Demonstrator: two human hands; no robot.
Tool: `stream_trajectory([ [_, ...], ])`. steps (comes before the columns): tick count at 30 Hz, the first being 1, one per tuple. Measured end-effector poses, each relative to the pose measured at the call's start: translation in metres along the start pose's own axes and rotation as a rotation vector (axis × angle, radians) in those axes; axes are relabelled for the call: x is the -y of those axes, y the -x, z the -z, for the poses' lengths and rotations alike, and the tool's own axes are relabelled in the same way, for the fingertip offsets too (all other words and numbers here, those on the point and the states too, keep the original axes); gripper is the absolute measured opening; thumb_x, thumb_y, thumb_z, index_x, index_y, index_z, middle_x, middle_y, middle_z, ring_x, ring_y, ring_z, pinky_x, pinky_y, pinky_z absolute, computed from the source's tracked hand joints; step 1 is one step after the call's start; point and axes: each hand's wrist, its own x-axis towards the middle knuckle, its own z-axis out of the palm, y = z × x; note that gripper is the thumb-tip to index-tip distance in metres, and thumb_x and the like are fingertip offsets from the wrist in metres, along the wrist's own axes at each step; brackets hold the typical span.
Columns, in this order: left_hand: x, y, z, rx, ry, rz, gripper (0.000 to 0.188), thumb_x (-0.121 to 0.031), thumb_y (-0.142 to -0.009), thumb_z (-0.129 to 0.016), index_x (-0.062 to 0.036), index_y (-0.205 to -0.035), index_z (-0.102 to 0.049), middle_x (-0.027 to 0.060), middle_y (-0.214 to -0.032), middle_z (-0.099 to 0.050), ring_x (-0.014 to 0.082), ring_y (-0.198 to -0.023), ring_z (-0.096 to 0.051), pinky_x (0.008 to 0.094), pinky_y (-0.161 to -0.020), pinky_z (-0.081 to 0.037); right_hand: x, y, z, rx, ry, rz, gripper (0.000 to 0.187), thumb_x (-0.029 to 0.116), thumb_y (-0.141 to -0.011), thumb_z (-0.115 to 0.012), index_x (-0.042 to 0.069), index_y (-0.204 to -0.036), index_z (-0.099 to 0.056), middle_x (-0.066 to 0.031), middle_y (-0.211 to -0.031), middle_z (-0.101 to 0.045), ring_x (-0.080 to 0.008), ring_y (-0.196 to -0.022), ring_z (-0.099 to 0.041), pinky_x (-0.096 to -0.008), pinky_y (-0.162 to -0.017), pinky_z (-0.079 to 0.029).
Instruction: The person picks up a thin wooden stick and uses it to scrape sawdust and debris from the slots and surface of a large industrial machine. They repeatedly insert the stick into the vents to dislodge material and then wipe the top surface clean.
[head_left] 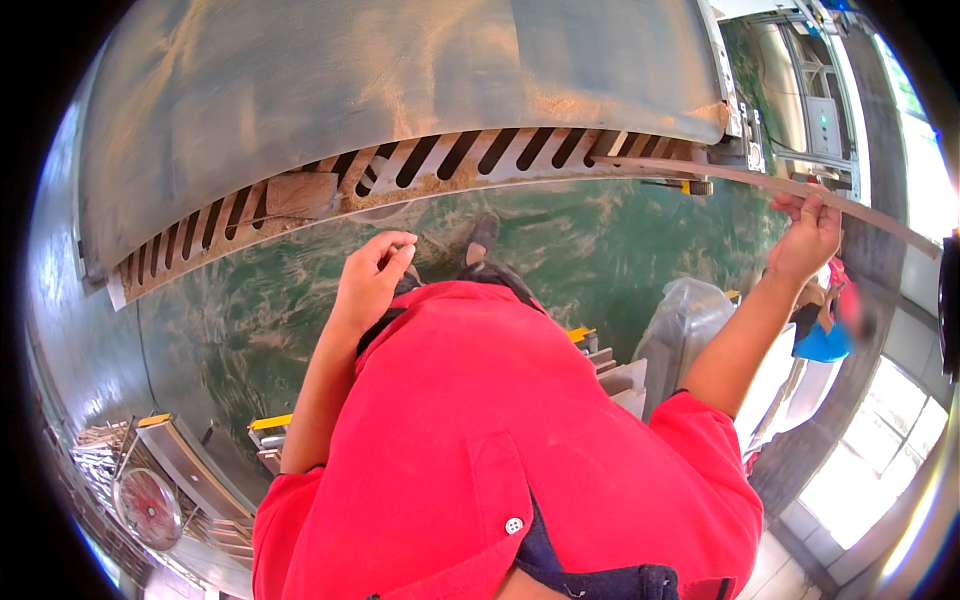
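A long, thin wooden strip [875,215] runs out to the right from the near edge of a broad, dusty machine belt [420,70]. My right hand [805,235] is raised at the far right, its fingers closed round the strip. My left hand [370,280] hovers in front of the slotted metal edge [465,162] below the belt, apart from it. Its fingers are curled in toward the thumb, and nothing shows between them. A flat brown wooden piece [302,194] rests on the slotted edge, left of that hand.
Dusty green floor [560,230] lies between me and the machine. Behind me stand a plastic-wrapped stack [685,320], stacked boards [625,380] and, at the left, a rack with a spoked wheel [148,508]. A person in blue [824,342] is at the right. A control box [824,127] stands far right.
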Motion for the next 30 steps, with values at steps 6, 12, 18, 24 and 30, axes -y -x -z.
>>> stream_trajectory([
  [6, -0.005, 0.002, 0.007, -0.014, -0.006, 0.034, 0.020, -0.015, -0.093, -0.060, -0.0024, -0.108, -0.065, -0.0014, -0.072, -0.054, 0.0061, -0.066, -0.048, 0.0226, -0.061, -0.041, -0.076, 0.006, -0.022, 0.224, -0.015, -0.084, 0.013, 0.008, -0.099, -0.050, 0.001, -0.107, -0.058, -0.0126, -0.091, -0.066, -0.0218, -0.069, -0.067, -0.0350, -0.063, -0.058],
  [12, -0.005, 0.005, 0.008, -0.019, -0.014, 0.019, 0.020, -0.015, -0.094, -0.059, -0.0017, -0.108, -0.065, -0.0025, -0.073, -0.054, 0.0057, -0.066, -0.047, 0.0224, -0.062, -0.041, -0.168, 0.017, -0.033, 0.384, -0.297, -0.369, 0.012, 0.012, -0.101, -0.048, 0.006, -0.108, -0.056, -0.0148, -0.105, -0.065, -0.0230, -0.073, -0.067, -0.0359, -0.067, -0.057],
  [18, -0.011, -0.004, -0.001, 0.012, -0.002, 0.021, 0.021, -0.015, -0.093, -0.061, -0.0017, -0.108, -0.065, -0.0020, -0.071, -0.053, 0.0060, -0.065, -0.045, 0.0231, -0.059, -0.039, -0.225, 0.036, -0.041, 0.422, -0.374, -0.645, 0.015, 0.012, -0.101, -0.047, 0.008, -0.114, -0.055, -0.0141, -0.110, -0.065, -0.0239, -0.077, -0.067, -0.0346, -0.068, -0.055],
  [24, -0.016, -0.007, -0.003, 0.013, -0.018, 0.026, 0.021, -0.017, -0.093, -0.061, -0.0024, -0.107, -0.065, -0.0004, -0.070, -0.054, 0.0071, -0.064, -0.045, 0.0238, -0.058, -0.038, -0.221, -0.008, 0.061, 0.042, -0.521, -0.388, 0.014, 0.013, -0.097, -0.055, 0.003, -0.108, -0.057, -0.0147, -0.099, -0.067, -0.0227, -0.076, -0.064, -0.0341, -0.065, -0.052],
  [30, -0.014, -0.008, -0.009, 0.027, -0.007, 0.032, 0.021, -0.016, -0.093, -0.061, -0.0028, -0.108, -0.065, 0.0000, -0.069, -0.055, 0.0075, -0.064, -0.048, 0.0246, -0.060, -0.041, -0.124, -0.040, 0.123, -0.066, -0.349, -0.141, 0.010, 0.011, -0.097, -0.053, 0.004, -0.104, -0.057, -0.0135, -0.090, -0.067, -0.0214, -0.071, -0.062, -0.0334, -0.063, -0.049],
])
